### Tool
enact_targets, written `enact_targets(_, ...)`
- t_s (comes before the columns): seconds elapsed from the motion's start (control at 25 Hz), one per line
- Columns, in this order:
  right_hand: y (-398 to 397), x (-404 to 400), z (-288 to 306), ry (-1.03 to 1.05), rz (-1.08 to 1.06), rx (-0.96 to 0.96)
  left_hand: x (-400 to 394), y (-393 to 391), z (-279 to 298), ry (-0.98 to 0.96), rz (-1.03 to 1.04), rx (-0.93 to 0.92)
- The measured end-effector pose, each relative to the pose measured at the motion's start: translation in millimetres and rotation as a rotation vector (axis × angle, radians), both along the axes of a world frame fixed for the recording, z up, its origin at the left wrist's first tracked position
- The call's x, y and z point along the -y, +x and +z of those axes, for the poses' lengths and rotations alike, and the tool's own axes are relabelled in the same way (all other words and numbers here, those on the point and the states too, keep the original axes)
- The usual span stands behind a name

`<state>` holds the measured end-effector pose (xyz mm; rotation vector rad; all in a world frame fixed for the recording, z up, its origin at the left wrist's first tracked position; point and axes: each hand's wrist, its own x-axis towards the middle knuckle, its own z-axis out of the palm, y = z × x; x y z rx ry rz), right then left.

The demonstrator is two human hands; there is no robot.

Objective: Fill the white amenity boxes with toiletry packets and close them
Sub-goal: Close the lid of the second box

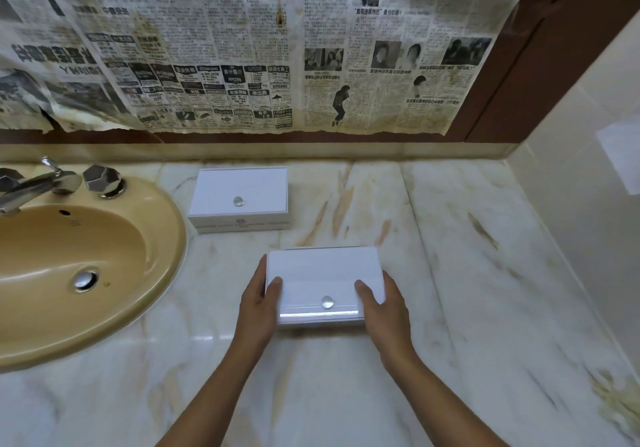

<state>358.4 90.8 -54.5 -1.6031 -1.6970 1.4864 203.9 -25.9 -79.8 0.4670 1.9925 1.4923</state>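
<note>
1. Marble counter (450,273): both hands work over it, with the beige sink (86,256) off to the left hand's outer side.
2. Near white box (323,283): it sits between the hands, lid down. Judged step: closing or setting it. Keep it level.
3. Far white box (239,197): beyond the left hand, lid shut.
4. Left hand (258,302) and right hand (384,302): each grips a box end, thumb over the lid; press evenly.
5. Clear knob (327,301): between the thumbs.

Head view, looking forward-down, close over countertop (450,308).
</note>
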Motion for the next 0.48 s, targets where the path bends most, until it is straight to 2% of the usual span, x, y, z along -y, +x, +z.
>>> enact_targets(0.28,-26,-107,6,0.01,-0.071,-0.014,-118,-29,-5,-0.009,-0.076,-0.018)
enact_targets(0.48,-50,-154,-8,0.014,-0.067,0.004,-169,-56,-23,-0.059,-0.075,-0.058)
